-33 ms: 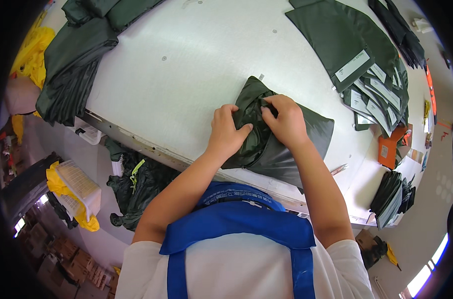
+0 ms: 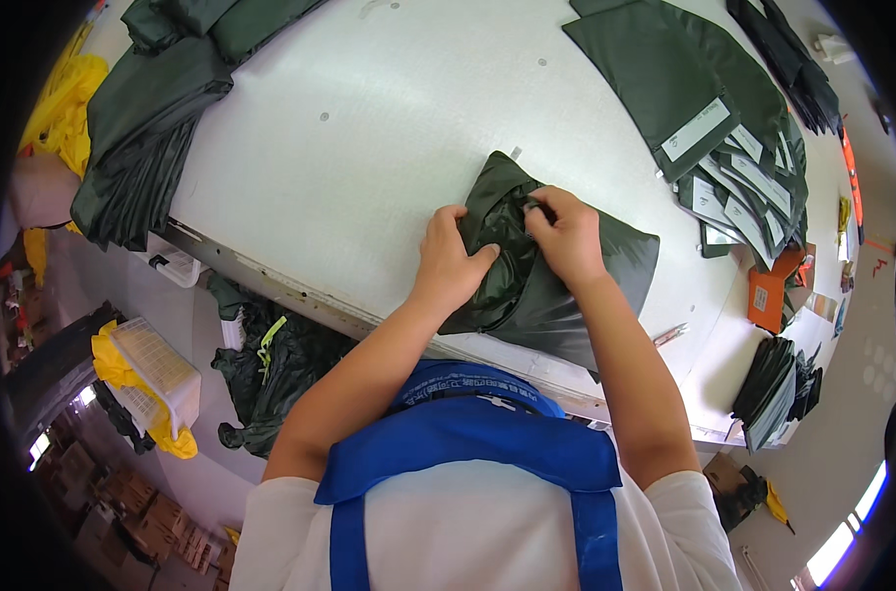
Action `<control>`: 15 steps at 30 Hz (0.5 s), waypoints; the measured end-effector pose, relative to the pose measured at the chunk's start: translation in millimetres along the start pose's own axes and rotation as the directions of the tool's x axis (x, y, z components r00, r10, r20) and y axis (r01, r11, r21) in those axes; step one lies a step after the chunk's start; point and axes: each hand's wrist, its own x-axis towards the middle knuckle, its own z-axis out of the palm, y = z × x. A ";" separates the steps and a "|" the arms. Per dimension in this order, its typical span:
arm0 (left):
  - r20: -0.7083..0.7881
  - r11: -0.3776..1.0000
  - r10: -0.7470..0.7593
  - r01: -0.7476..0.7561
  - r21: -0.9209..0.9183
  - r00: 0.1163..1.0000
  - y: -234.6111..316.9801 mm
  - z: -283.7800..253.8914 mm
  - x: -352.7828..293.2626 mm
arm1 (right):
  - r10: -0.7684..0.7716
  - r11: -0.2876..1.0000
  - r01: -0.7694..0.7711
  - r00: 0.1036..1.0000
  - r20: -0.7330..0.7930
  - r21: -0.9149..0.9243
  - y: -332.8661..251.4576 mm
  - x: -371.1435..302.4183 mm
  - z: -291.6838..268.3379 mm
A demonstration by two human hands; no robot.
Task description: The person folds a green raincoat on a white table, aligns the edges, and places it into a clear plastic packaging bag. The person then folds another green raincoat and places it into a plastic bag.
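A dark green fabric bag (image 2: 627, 258) lies at the table's near edge, its opening towards the left and shiny folded dark green material bunched inside the mouth. My left hand (image 2: 452, 261) grips the left rim of the opening, thumb on the inner side and fingers over the outer edge. At the right side of the mouth, my right hand (image 2: 570, 241) pinches a fold of the dark material between thumb and fingers. The tips of those right fingers are partly hidden by the fold.
A fanned pile of dark green bags with white labels (image 2: 697, 130) lies at the far right. Folded dark green pieces (image 2: 152, 128) are stacked at the left. An orange box (image 2: 769, 291) and a pen (image 2: 671, 335) are on the right. Dark green material (image 2: 280, 369) hangs below the table's edge.
The thumb of my right hand has moved up, closer to its forefinger, closing on the fold. My left hand and the bag stay in place.
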 end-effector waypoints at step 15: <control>0.189 0.912 -0.046 0.118 -0.392 0.981 -14.0 -10.2 -3.6 | -0.345 0.934 0.357 0.893 0.288 0.010 -7.4 -45.8 7.5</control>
